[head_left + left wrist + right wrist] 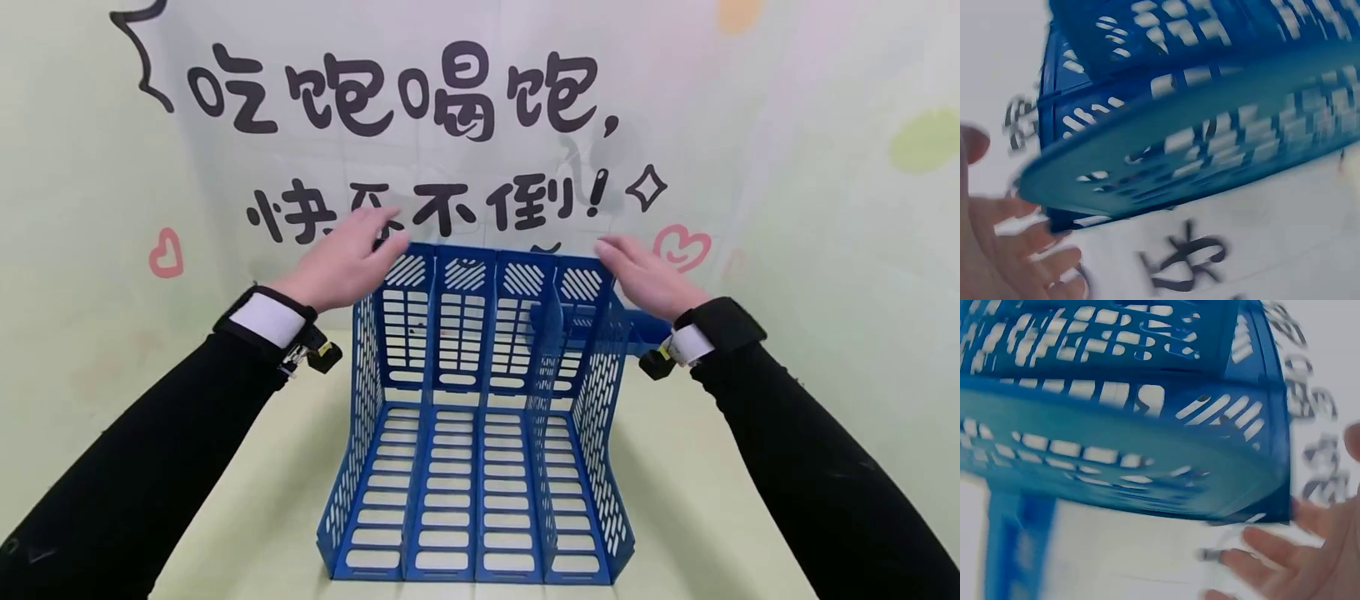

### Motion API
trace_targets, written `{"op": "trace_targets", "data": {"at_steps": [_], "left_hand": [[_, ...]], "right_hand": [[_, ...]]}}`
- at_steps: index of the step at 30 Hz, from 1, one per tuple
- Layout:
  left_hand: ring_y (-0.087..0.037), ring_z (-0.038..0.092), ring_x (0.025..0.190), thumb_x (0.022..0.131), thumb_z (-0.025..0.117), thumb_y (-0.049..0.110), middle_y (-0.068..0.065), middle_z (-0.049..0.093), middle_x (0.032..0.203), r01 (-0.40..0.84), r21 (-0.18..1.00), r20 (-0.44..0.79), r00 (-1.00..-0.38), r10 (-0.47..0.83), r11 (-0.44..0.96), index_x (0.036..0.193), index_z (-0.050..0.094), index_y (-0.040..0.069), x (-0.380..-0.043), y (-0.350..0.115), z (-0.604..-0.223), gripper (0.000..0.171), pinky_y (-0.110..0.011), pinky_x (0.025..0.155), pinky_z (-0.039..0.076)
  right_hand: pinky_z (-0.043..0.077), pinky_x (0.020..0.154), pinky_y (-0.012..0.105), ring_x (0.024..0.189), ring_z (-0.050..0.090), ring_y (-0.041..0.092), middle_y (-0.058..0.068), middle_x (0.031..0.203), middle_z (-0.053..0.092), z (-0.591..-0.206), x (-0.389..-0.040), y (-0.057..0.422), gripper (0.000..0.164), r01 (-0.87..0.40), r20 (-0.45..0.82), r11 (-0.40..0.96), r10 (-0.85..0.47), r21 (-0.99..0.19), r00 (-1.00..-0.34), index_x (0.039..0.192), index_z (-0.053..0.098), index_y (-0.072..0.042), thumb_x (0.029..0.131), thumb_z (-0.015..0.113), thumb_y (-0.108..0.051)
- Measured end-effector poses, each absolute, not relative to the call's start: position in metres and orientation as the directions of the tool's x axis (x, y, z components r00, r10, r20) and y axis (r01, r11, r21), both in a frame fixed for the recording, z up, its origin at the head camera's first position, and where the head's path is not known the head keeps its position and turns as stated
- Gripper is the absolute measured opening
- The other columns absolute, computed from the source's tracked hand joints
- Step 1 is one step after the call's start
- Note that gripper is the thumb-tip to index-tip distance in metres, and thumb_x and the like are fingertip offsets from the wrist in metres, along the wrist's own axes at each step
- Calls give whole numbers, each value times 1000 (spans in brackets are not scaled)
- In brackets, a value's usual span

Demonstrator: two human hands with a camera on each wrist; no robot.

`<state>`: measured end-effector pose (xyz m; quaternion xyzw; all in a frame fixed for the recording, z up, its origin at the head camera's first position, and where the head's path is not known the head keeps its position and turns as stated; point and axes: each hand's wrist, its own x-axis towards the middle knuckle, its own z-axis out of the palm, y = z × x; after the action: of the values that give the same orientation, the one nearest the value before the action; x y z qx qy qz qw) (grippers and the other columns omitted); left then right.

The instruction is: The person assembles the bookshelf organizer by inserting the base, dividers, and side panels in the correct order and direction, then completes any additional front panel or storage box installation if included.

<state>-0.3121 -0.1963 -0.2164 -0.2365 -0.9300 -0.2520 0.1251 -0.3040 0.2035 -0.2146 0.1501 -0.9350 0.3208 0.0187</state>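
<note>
A blue plastic desktop file rack (477, 467) stands upright on the table, its slots facing me. Thin perforated dividers split it into several compartments. At its upper left back corner is my left hand (345, 262), fingers extended and thumb apart. My right hand (648, 275) is at the upper right back corner, its fingertips right at the edge. In the left wrist view, relaxed fingers (1054, 256) lie beside the corner of the rack's side panel (1116, 156). The right wrist view has loosely bent fingers (1272, 547) close by the opposite corner. Neither hand grips the rack.
Behind the rack on the right lies another blue plastic piece (648, 331), partly hidden by the rack and my right wrist. A pale table (277, 500) spreads under the rack. A printed backdrop (420, 167) with black characters and pink hearts hangs close behind.
</note>
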Motion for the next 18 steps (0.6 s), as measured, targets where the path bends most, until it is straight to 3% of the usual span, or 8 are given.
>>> {"op": "trace_targets", "data": {"at_steps": [4,7,11,18], "left_hand": [[-41,20,155,108,37,46,-21,27,166,555,82,329,-799,503,828,162,24,6,-305,-176,-215,67,-57,127,14],[-44,24,153,107,45,38,-23,31,164,550,-80,328,-773,543,831,160,28,6,-305,-170,-222,65,-59,126,15],[-46,34,148,101,54,26,-25,40,158,534,-173,395,-732,555,828,157,37,5,-306,-169,-231,62,-58,125,22],[-45,43,143,90,56,13,-25,49,152,540,-161,449,-705,548,826,153,42,3,-308,-171,-232,65,-55,124,27]], "right_hand": [[16,125,60,153,21,41,20,167,23,-215,-291,184,70,-459,242,869,-413,-183,-878,163,19,-11,107,46,-41],[13,125,62,152,24,43,20,166,25,-225,-288,176,78,-474,264,881,-460,14,-848,164,16,-12,101,60,-28],[20,125,58,147,31,40,18,162,31,-236,-288,174,82,-480,317,874,-477,76,-820,163,20,-11,95,65,-19],[32,120,55,144,33,40,16,160,35,-237,-291,175,78,-523,368,852,-480,-21,-797,161,28,-12,92,64,-12]]}}
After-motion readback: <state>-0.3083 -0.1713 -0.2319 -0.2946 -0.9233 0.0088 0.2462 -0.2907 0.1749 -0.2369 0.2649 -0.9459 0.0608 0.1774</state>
